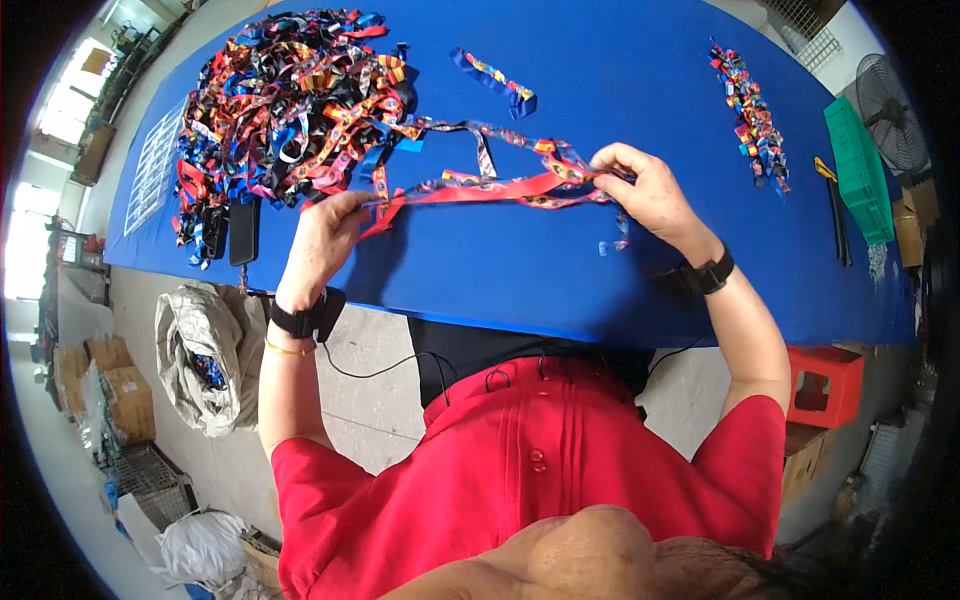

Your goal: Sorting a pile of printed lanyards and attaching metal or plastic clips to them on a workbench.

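Observation:
Several printed ribbon straps (pixel 480 190), red, dark and multicoloured, stretch between my two hands above the blue table. My left hand (pixel 332 235) pinches their left end, close to the front of a big tangled heap of ribbon straps (pixel 290 110). At the right end, my right hand (pixel 645 190) is closed on the straps between thumb and fingers. One strand runs back from the held straps to the heap. A short end dangles below my right hand. Each wrist wears a black band.
A single folded strap (pixel 495 82) lies at the back middle of the table (pixel 600 90). A row of bundled straps (pixel 750 115) is at the right, near a green crate (pixel 860 170), a yellow-tipped cutter (pixel 826 170) and a fan (pixel 888 110). A black phone (pixel 243 232) lies by the heap.

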`<state>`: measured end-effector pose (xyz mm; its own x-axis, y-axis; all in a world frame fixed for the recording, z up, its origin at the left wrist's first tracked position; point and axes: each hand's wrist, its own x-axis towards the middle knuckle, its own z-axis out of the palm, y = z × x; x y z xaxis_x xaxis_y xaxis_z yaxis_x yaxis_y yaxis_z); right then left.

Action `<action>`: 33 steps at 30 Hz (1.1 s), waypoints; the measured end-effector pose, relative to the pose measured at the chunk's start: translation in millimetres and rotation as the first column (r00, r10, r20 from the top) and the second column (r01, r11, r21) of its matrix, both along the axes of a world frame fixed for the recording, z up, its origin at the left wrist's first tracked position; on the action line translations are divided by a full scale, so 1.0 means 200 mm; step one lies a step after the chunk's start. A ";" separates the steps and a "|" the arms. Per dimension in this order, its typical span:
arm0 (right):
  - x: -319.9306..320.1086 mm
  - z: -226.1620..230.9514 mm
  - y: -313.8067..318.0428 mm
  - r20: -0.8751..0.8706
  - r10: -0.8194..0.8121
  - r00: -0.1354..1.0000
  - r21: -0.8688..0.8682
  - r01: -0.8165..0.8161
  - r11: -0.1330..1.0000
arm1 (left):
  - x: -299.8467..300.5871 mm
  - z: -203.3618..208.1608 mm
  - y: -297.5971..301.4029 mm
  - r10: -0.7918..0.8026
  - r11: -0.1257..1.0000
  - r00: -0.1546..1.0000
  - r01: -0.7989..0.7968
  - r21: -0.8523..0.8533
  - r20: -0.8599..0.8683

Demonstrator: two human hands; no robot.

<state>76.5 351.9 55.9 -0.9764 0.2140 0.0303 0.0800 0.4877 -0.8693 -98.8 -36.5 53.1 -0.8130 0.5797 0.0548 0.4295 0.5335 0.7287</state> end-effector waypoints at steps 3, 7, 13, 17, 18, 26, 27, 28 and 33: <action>0.09 -0.02 0.06 0.108 0.015 0.994 0.117 -0.028 0.993 | 0.11 -0.02 -0.03 -0.108 0.991 0.994 0.107 -0.085 -0.002; 0.15 -0.13 0.16 0.107 -0.023 0.994 0.110 0.011 0.994 | 0.17 -0.08 -0.03 -0.147 0.988 0.987 0.143 -0.060 -0.066; 0.13 -0.15 0.17 -0.242 -0.142 0.960 0.380 0.229 0.896 | 0.24 -0.08 -0.03 -0.117 0.986 0.980 0.096 -0.133 -0.163; 0.11 -0.09 0.01 -0.313 0.066 0.948 0.470 0.094 0.877 | 0.30 -0.06 -0.03 -0.131 0.988 0.959 0.106 -0.109 -0.250; 0.09 -0.11 -0.05 -0.333 0.117 0.936 0.538 0.087 0.838 | 0.32 -0.05 -0.04 -0.122 0.990 0.959 0.100 -0.097 -0.256; 0.01 -0.16 -0.25 -0.259 0.374 0.891 0.595 -0.158 0.788 | 0.36 -0.07 -0.07 -0.185 0.981 0.922 0.155 -0.114 -0.341; 0.00 -0.16 -0.26 -0.240 0.393 0.887 0.624 -0.169 0.763 | 0.37 -0.07 -0.07 -0.202 0.978 0.915 0.167 -0.127 -0.349; 0.00 -0.16 -0.26 -0.221 0.412 0.884 0.653 -0.179 0.736 | 0.38 -0.07 -0.08 -0.199 0.978 0.915 0.165 -0.126 -0.350; -0.04 -0.16 -0.27 -0.264 0.452 0.852 0.672 -0.174 0.720 | 0.38 -0.08 -0.11 -0.185 0.980 0.913 0.142 -0.143 -0.364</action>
